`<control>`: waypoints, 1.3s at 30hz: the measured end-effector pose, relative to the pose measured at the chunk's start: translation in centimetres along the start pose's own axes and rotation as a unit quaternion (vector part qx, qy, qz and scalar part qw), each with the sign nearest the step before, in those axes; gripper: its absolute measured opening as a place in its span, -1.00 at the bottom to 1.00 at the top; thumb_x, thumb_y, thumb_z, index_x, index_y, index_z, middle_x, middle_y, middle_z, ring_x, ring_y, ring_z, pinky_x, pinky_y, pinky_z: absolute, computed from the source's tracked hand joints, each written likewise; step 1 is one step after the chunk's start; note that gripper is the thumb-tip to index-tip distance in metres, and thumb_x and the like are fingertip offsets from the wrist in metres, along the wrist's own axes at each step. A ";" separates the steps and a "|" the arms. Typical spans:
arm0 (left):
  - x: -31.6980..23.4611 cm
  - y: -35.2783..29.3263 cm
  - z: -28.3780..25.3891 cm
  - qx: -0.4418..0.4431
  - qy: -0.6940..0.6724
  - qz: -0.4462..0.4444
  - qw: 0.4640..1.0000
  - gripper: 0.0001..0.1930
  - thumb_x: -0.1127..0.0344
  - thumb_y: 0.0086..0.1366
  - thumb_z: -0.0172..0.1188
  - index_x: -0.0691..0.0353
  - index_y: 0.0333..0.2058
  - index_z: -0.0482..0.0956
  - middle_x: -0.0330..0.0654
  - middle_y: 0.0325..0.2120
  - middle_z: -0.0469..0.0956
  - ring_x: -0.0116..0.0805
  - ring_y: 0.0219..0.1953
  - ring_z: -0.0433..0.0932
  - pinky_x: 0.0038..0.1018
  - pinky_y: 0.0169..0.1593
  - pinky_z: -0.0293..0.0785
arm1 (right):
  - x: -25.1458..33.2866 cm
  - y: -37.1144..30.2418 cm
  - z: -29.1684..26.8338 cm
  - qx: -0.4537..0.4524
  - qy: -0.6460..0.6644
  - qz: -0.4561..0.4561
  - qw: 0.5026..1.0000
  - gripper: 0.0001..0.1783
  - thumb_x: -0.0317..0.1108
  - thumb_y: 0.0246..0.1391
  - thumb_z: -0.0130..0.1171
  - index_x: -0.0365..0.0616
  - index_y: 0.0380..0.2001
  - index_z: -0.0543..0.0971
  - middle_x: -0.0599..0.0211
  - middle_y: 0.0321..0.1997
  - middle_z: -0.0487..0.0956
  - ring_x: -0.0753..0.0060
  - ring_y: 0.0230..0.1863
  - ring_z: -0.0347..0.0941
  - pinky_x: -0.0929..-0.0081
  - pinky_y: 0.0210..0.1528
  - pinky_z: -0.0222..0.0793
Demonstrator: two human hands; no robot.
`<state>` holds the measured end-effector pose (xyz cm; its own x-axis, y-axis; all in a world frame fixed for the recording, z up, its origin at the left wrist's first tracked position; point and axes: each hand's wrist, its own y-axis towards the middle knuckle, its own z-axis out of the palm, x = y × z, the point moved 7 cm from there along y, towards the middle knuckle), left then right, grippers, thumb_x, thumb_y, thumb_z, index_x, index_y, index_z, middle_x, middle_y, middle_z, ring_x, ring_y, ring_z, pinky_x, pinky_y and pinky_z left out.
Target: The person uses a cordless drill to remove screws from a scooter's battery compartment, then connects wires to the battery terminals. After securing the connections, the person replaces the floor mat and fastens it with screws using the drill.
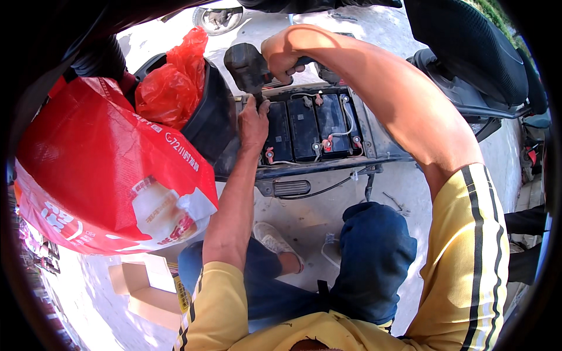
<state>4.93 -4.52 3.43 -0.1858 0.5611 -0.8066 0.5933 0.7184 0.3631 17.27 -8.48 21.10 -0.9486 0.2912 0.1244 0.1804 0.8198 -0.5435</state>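
My right hand (282,57) is wrapped round the grip of a dark cordless drill (244,65), its nose pointing down. Below that nose, my left hand (254,124) has its fingers drawn together at the left end of a battery compartment. Whatever those fingertips pinch, if anything, is hidden. Several black batteries (304,130) stand side by side in the compartment, joined by grey wires (350,117) with red terminal covers (270,154). The compartment's dark frame (316,169) runs along the near side of the batteries.
A large red printed bag (117,146) bulges at the left, beside a black bin (215,111) with a red plastic bag (175,82) in it. An open cardboard box (149,295) lies on the concrete. A black seat (468,50) rises at the far right. My bent knee (377,257) is close to the frame.
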 end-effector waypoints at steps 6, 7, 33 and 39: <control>0.0 0.1 0.0 0.004 0.000 -0.012 1.000 -0.75 0.18 0.50 0.27 0.28 -0.08 0.63 -0.03 -0.39 0.74 -0.13 -0.30 0.76 -0.24 -0.14 0.59 | -1.3 1.2 -0.2 -0.003 -0.004 0.035 0.999 -0.85 -0.47 -0.16 0.48 -0.24 -0.59 0.65 0.29 -0.62 0.59 0.33 -0.63 0.49 0.25 -0.52 0.35; -0.1 0.0 0.0 0.006 -0.001 -0.012 1.000 -0.74 0.18 0.50 0.27 0.28 -0.09 0.63 -0.04 -0.39 0.74 -0.13 -0.30 0.76 -0.25 -0.14 0.59 | -1.7 1.7 0.0 -0.006 0.000 0.042 0.999 -0.85 -0.48 -0.16 0.49 -0.24 -0.55 0.66 0.29 -0.61 0.59 0.33 -0.63 0.49 0.26 -0.53 0.36; -1.5 -2.0 0.1 0.104 0.127 0.144 0.976 -0.74 0.44 0.32 0.28 0.34 -0.05 0.74 -0.04 0.13 0.67 0.06 0.20 0.59 -0.17 0.31 0.46 | -3.6 -26.8 9.7 -0.271 0.161 0.074 0.946 -0.72 -0.39 -0.05 0.40 -0.33 -0.24 0.72 -0.24 -0.33 0.69 -0.32 -0.24 0.66 0.07 -0.12 0.58; -2.1 -1.8 0.2 0.112 0.103 0.118 0.981 -0.70 0.43 0.30 0.28 0.29 0.00 0.72 -0.03 0.14 0.66 0.05 0.23 0.57 -0.15 0.35 0.43 | -6.1 -40.7 26.2 -0.338 0.464 0.268 0.774 -0.50 -0.45 -0.07 0.66 -0.23 -0.03 0.70 0.27 -0.18 0.76 0.39 -0.20 0.63 0.30 -0.03 0.58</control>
<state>4.42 -7.03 4.35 -0.1629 0.7889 -0.5926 0.7919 0.4628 0.3984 8.86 -56.53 20.68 -0.1511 0.6497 0.7451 0.8754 0.4380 -0.2044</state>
